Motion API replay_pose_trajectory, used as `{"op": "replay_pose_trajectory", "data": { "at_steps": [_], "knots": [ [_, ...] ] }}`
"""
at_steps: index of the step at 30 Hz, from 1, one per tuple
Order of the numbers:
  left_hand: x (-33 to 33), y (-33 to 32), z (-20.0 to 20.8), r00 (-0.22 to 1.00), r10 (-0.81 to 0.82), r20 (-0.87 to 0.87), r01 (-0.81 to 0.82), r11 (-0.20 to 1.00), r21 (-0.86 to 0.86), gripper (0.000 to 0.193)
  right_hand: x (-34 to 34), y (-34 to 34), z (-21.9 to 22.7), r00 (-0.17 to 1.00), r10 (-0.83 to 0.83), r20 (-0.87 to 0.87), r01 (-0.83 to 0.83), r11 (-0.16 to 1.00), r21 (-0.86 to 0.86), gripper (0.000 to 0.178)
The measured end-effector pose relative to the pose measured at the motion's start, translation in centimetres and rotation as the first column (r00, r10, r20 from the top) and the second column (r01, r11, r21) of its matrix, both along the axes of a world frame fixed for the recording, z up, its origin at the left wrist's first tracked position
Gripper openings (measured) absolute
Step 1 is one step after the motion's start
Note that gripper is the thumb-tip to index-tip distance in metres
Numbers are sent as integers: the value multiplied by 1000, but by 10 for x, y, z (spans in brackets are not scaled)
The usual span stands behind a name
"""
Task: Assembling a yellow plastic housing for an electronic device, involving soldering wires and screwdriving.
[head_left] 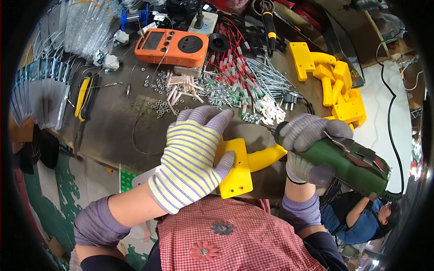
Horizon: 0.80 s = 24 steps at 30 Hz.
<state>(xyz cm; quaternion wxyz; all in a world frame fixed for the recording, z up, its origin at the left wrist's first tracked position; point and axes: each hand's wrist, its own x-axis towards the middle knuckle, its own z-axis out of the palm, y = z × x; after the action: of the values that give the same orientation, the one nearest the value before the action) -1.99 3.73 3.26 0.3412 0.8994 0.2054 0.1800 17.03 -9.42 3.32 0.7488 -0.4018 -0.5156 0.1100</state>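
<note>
My left hand [192, 156], in a striped knit glove, lies over a yellow plastic housing [237, 178] with a stubby handle at the table's near edge. Its thumb presses on the flat face; the index finger reaches past it towards the small screws [217, 92]. Two small screw-like spots show near the housing's lower corner. My right hand [309, 133], gloved too, is wrapped round a green power screwdriver [346, 165], whose tip points left above the housing's handle. The fingertips of my left hand's other fingers are hidden.
An orange multimeter [172, 47] sits at the back, near red wires [230, 54] and long metal pins [269, 74]. Nuts [158, 108] and white connectors [183, 86] lie scattered. Yellow-handled pliers [85, 97] rest left, more yellow housings [348, 106] right. Another person [357, 217] sits at lower right.
</note>
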Motion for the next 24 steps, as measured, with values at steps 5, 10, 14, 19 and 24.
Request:
{"op": "replay_pose_trajectory", "data": {
  "at_steps": [5,10,14,19,24],
  "knots": [
    [11,11,3,984,-95,150,84,993,77,47,4,-7,23,993,94,69,-104,982,158,87],
    [38,3,1,960,-129,247,103,988,116,41,-2,-15,59,970,218,105,-230,967,109,70],
    [47,4,13,968,-244,58,228,952,202,23,2,-23,65,953,270,136,-283,955,86,66],
    [48,5,4,967,-199,160,145,943,300,21,16,-29,67,906,385,177,-400,915,53,63],
    [44,9,16,950,-290,115,255,933,253,21,0,-25,67,947,304,101,-313,945,93,63]
  ]
}}
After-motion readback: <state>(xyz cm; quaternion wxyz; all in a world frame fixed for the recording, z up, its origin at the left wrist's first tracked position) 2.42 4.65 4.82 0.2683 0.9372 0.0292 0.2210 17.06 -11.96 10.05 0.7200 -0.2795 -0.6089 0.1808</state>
